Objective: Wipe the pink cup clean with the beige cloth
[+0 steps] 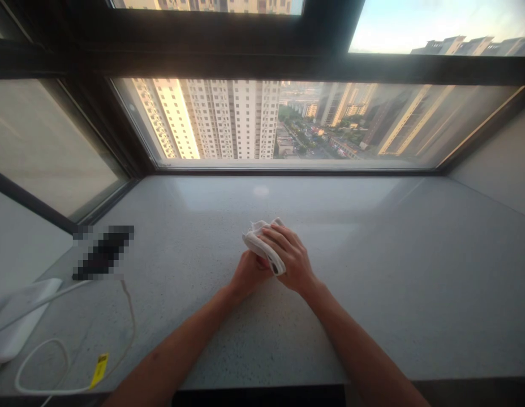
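Note:
A white folded cloth (257, 244) is held between my two hands, above the middle of the pale speckled windowsill (194, 226). My right hand (293, 254) lies over the cloth from the right, its fingers wrapped across the top. From the left and below, my left hand (250, 274) is closed under the cloth, and its fingertips are mostly hidden. A small dark patch shows at the near end of the fold; I cannot tell what it is.
At the left lies a dark, blurred-out object (103, 251). A white flat device (22, 322) sits near the left wall, with a white cable (50, 391) bearing a yellow tag (99, 370). Dark window frames (288, 172) border the sill at the back.

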Available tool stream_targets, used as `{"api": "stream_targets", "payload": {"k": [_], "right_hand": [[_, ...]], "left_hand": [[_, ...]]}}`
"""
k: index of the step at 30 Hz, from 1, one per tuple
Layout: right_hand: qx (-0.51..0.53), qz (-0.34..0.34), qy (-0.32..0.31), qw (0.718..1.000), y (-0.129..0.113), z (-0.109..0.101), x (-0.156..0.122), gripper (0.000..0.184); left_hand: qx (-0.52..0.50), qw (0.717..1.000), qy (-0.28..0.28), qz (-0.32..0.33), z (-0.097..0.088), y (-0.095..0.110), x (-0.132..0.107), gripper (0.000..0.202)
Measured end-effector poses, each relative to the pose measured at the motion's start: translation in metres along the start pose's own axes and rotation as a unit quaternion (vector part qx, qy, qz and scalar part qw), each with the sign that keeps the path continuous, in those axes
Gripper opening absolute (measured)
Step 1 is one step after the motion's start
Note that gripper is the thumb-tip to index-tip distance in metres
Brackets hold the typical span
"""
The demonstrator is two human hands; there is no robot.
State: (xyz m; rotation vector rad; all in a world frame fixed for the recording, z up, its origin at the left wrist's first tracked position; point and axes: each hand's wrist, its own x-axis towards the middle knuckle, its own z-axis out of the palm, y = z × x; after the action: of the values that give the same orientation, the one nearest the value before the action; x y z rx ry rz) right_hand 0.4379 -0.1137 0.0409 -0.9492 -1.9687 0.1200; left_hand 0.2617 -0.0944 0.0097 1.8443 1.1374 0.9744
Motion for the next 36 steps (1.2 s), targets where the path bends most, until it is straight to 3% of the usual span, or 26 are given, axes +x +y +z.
{"api": "stream_targets", "payload": {"k": [2, 4, 6, 7, 9, 11, 13, 14, 18, 20, 23, 24, 28, 30, 33, 34, 36], "right_hand": [[0.092, 0.119, 0.078, 0.985, 0.008, 0.01, -0.001, 0.043], [0.183, 0.257, 0.162, 0.935, 0.016, 0.019, -0.003, 0.051], [0.226, 0.328, 0.209, 0.893, 0.017, 0.023, -0.006, 0.055], [0.22, 0.324, 0.217, 0.894, 0.015, 0.022, -0.007, 0.053], [0.161, 0.232, 0.184, 0.942, 0.005, 0.019, -0.008, 0.043], [0.075, 0.068, 0.081, 0.992, -0.005, 0.014, -0.008, 0.041], [0.026, -0.048, -0.002, 0.998, -0.009, 0.011, -0.007, 0.046], [0.022, -0.053, 0.001, 0.998, -0.008, 0.011, -0.007, 0.047], [0.037, 0.109, 0.185, 0.976, -0.003, 0.018, -0.009, 0.043], [0.014, 0.066, 0.148, 0.987, -0.005, 0.021, -0.01, 0.044], [-0.017, -0.073, 0.012, 0.997, -0.006, 0.019, -0.01, 0.051], [-0.013, -0.068, 0.016, 0.997, -0.005, 0.019, -0.009, 0.05], [0.013, 0.119, 0.182, 0.976, 0.0, 0.018, -0.009, 0.044], [-0.002, 0.089, 0.156, 0.984, -0.004, 0.019, -0.01, 0.044], [-0.01, -0.055, 0.03, 0.998, -0.011, 0.019, -0.01, 0.048], [0.002, -0.057, 0.023, 0.998, -0.009, 0.019, -0.01, 0.047], [0.047, 0.051, 0.081, 0.994, 0.003, 0.016, -0.012, 0.042]], "left_hand": [[0.023, 1.0, 0.015, -0.002, 0.0, 0.004, 0.0, 0.04], [0.038, 0.999, 0.028, 0.012, -0.001, 0.008, 0.0, 0.054], [0.046, 0.998, 0.025, 0.022, -0.001, 0.009, 0.0, 0.06], [0.048, 0.998, 0.022, 0.022, -0.002, 0.008, -0.001, 0.061], [0.048, 0.999, 0.019, 0.012, -0.001, 0.006, -0.001, 0.057], [0.044, 0.999, 0.016, 0.004, -0.001, 0.004, -0.001, 0.045], [0.042, 0.999, 0.019, 0.002, 0.001, 0.005, 0.0, 0.036], [0.042, 0.999, 0.022, 0.003, 0.001, 0.005, 0.0, 0.036], [0.046, 0.999, 0.028, 0.006, 0.003, 0.006, 0.0, 0.053], [0.05, 0.999, 0.018, 0.003, 0.003, 0.004, 0.0, 0.049], [0.051, 0.999, 0.009, -0.005, 0.003, 0.001, 0.0, 0.034], [0.051, 0.999, 0.015, -0.006, 0.002, 0.001, 0.0, 0.035], [0.052, 0.998, 0.041, -0.002, 0.002, 0.004, -0.001, 0.053], [0.051, 0.998, 0.036, 0.001, 0.002, 0.005, 0.0, 0.045], [0.049, 0.998, 0.027, 0.0, 0.002, 0.005, 0.001, 0.03], [0.049, 0.998, 0.03, -0.001, 0.001, 0.005, 0.001, 0.031], [0.05, 0.998, 0.042, -0.003, 0.0, 0.006, 0.0, 0.041]]}}
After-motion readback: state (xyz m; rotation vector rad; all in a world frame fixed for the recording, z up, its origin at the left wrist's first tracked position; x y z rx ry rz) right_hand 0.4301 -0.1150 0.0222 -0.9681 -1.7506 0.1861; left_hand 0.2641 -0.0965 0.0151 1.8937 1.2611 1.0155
